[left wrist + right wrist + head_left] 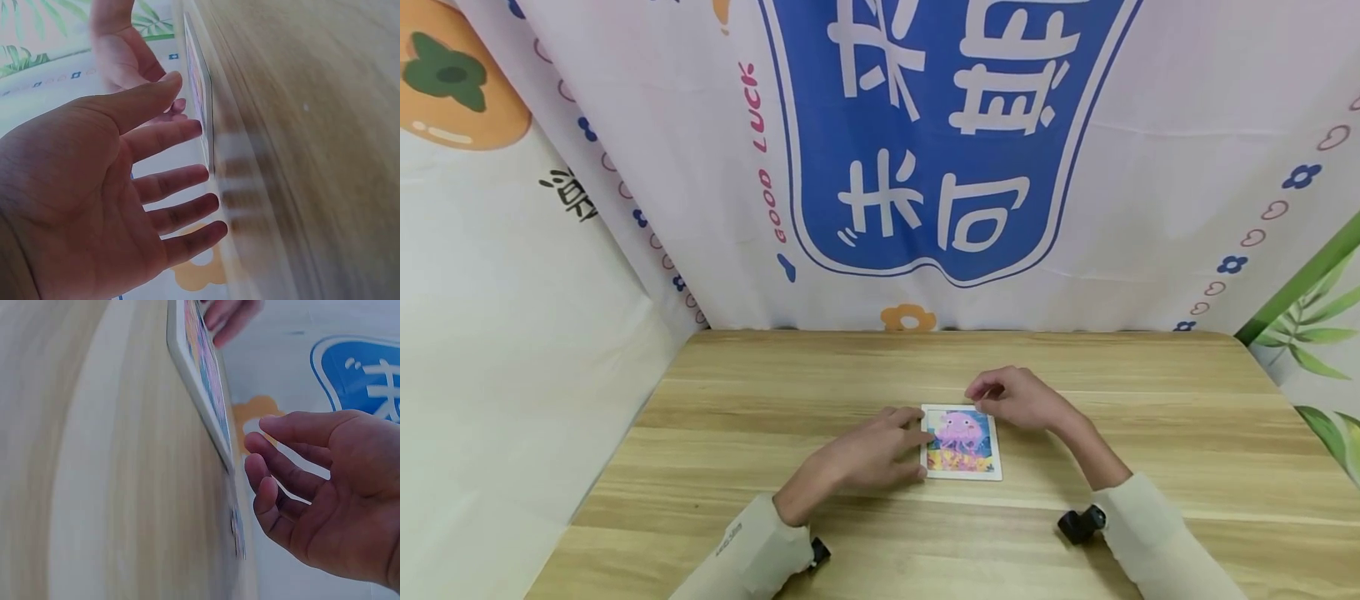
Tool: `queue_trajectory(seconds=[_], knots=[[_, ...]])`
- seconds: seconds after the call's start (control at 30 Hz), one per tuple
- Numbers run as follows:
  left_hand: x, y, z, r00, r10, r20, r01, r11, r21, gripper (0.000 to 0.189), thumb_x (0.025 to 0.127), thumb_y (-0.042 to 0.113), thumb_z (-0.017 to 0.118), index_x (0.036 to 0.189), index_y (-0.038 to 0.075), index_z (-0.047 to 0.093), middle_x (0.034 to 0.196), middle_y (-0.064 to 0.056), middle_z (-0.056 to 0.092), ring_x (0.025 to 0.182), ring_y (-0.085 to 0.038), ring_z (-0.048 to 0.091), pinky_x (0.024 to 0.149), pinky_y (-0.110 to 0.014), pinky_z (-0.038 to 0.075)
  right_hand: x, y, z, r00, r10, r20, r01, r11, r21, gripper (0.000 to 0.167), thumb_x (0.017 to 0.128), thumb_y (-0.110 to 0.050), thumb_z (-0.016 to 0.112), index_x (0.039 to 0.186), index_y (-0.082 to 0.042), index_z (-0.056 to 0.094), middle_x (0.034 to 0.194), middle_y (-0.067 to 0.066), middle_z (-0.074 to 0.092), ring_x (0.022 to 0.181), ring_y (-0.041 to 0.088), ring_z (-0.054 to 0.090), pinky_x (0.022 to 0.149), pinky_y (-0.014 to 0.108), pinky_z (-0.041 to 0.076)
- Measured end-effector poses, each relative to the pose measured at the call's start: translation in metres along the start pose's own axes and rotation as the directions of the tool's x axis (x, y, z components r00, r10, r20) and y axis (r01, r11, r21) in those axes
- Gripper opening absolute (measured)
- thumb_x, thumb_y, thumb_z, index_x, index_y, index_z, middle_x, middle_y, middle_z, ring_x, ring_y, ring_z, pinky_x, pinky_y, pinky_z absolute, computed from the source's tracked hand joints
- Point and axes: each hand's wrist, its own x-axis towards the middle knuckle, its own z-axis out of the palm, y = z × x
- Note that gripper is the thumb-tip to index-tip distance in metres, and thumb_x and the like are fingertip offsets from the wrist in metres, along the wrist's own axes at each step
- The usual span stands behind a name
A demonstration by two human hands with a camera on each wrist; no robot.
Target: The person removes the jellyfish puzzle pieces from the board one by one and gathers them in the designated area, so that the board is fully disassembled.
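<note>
A flat square picture board with a white border and a pink jellyfish print lies on the table in the head view. My left hand is at its left side with fingers spread; the index finger reaches over the border, while the others are along the edge. In the left wrist view those fingers are straight. My right hand hovers at the board's top right corner, overlapping it. Its fingers bend loosely, with nothing between them and the thumb. A small flat coloured piece lies on the table past the board's corner.
The wooden table has a printed cloth hanging behind its far edge and another white cloth at the left. A black wrist camera sits on the right sleeve.
</note>
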Motion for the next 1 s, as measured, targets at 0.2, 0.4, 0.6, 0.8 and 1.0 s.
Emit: queue_trajectory(seconds=[0.2,0.4,0.6,0.8,1.0], knots=[[0.004,-0.001,0.000,1.000,0.028,0.004,-0.028,0.999,-0.017,0.053,0.107,0.043,0.066,0.156,0.022,0.059,0.174,-0.010,0.037,0.161,-0.031,0.036,0.127,-0.053,0.039,0.004,-0.008,0.009,0.998,-0.016,0.059,0.016,1.000,-0.006,0.015,0.101,-0.006,0.070,0.113,-0.008,0.079,0.108,0.003,0.079,0.100,0.015,0.067,0.092,0.036,0.057],[0.006,-0.001,0.000,0.999,0.036,0.009,-0.036,0.999,-0.015,0.053,0.107,0.044,0.067,0.155,0.022,0.060,0.174,-0.010,0.037,0.161,-0.031,0.037,0.128,-0.052,0.039,0.002,-0.011,0.012,0.998,-0.012,0.068,0.014,0.999,-0.034,0.014,0.101,-0.007,0.071,0.110,-0.011,0.080,0.106,0.001,0.079,0.096,0.013,0.065,0.088,0.033,0.055],[0.005,-0.002,0.000,0.999,0.031,0.007,-0.031,0.999,-0.022,0.053,0.106,0.043,0.068,0.155,0.023,0.060,0.174,-0.010,0.037,0.161,-0.031,0.036,0.127,-0.052,0.040,0.000,-0.019,0.014,0.998,0.000,0.056,0.004,0.997,-0.072,0.017,0.099,-0.005,0.072,0.111,-0.011,0.082,0.107,0.002,0.080,0.092,0.012,0.065,0.084,0.033,0.055],[0.005,-0.003,0.002,1.000,0.030,0.001,-0.030,0.999,-0.022,0.053,0.106,0.043,0.068,0.154,0.022,0.061,0.173,-0.010,0.037,0.161,-0.031,0.037,0.127,-0.051,0.040,0.003,-0.024,0.022,0.999,0.047,0.012,-0.046,0.994,-0.096,0.025,0.093,0.001,0.076,0.116,-0.008,0.082,0.108,0.003,0.080,0.091,0.011,0.066,0.083,0.032,0.059],[0.006,-0.004,0.003,0.999,0.043,0.000,-0.043,0.999,-0.024,0.053,0.106,0.042,0.068,0.154,0.021,0.061,0.174,-0.011,0.037,0.161,-0.031,0.036,0.128,-0.052,0.039,0.008,-0.022,0.027,0.995,0.099,0.014,-0.098,0.994,-0.040,0.033,0.090,0.011,0.074,0.117,-0.007,0.080,0.108,0.004,0.078,0.087,0.012,0.065,0.078,0.028,0.058]])
